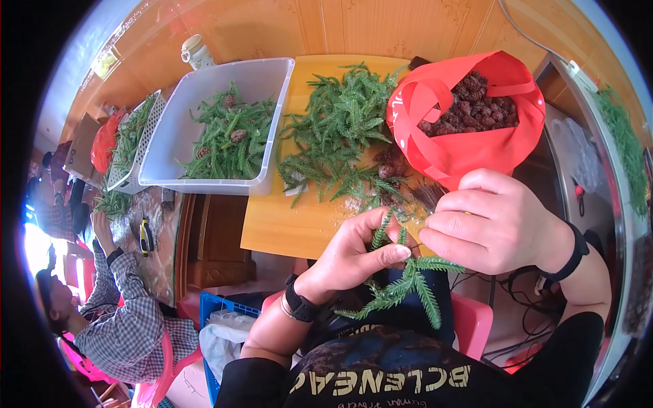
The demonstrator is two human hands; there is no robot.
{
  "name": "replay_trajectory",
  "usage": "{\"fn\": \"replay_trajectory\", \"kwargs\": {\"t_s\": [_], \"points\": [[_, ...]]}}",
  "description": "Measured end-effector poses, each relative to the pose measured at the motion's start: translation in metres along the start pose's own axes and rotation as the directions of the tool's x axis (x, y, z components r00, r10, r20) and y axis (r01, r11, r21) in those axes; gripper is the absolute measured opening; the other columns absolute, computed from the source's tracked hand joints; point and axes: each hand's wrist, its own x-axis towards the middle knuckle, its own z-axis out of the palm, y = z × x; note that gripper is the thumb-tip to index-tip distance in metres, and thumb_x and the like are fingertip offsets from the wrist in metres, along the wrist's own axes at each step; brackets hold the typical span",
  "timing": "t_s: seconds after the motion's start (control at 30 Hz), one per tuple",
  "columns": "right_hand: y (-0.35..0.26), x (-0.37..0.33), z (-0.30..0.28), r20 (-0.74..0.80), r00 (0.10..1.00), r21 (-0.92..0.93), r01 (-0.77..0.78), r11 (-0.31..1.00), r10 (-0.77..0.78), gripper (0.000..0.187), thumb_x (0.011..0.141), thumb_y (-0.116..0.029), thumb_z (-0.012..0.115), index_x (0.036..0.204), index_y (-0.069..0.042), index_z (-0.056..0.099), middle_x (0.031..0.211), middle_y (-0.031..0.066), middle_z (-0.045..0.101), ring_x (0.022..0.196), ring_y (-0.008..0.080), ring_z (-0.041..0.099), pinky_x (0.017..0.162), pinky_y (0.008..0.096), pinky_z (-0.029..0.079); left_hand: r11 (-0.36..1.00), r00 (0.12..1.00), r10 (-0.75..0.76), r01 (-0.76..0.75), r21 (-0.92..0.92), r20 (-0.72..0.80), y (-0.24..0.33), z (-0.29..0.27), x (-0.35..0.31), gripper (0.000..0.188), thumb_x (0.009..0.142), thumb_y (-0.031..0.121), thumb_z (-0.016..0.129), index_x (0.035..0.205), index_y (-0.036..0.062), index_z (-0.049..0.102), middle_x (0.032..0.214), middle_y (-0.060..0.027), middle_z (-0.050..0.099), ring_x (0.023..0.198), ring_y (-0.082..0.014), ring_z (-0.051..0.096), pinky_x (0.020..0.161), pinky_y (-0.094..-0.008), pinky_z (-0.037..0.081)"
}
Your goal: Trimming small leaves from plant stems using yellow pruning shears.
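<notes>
At the near edge of the yellow wooden tabletop (272,228), left hand (343,262) pinches a green needle-leaved branching sprig (411,282). Right hand (493,221) curled just beside it, can't tell what it's pinching; slack left thumb could let sprig twist.

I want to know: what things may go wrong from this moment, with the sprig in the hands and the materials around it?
The green sprig, held in the left hand, hangs past the table's front edge, so it might drop off if the grip loosens.

The right hand is near the open red bag; a knock could perhaps spill its pine cones.

Loose dark cables below might catch a foot.
</notes>
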Motion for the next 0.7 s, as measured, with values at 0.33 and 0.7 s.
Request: {"fn": "replay_trajectory", "kwargs": {"t_s": [0.33, 0.7], "points": [[-0.0062, 0.0023, -0.0064, 0.15, 0.957, 0.149, -0.269, 0.952, 0.247, 0.012, 0.064, -0.01, 0.065, 0.074, -0.009, 0.059, 0.073, 0.0025, 0.057, 0.065, 0.0185, 0.058, 0.056, 0.0284, 0.043, 0.712, 0.916, 0.395, -0.353, 0.606, 0.07, -0.0019, 0.002, 0.0039, 0.017, 0.078, 0.003, 0.067, 0.082, 0.0051, 0.05, 0.083, -0.0079, 0.064, 0.074, -0.014, 0.059, 0.066, -0.0274, 0.048], [-0.0035, -0.0022, -0.0056, 0.023, 0.988, 0.128, -0.155, 0.98, 0.154, 0.021, 0.065, -0.016, 0.068, 0.084, -0.009, 0.063, 0.08, 0.0014, 0.061, 0.068, 0.0167, 0.059, 0.058, 0.0284, 0.045, 0.986, 0.996, 0.094, -0.093, 0.142, -0.003, 0.0013, 0.002, 0.0015, 0.02, 0.082, 0.008, 0.065, 0.083, 0.0066, 0.045, 0.083, -0.0041, 0.06, 0.075, -0.0096, 0.055, 0.066, -0.0229, 0.045]]}}
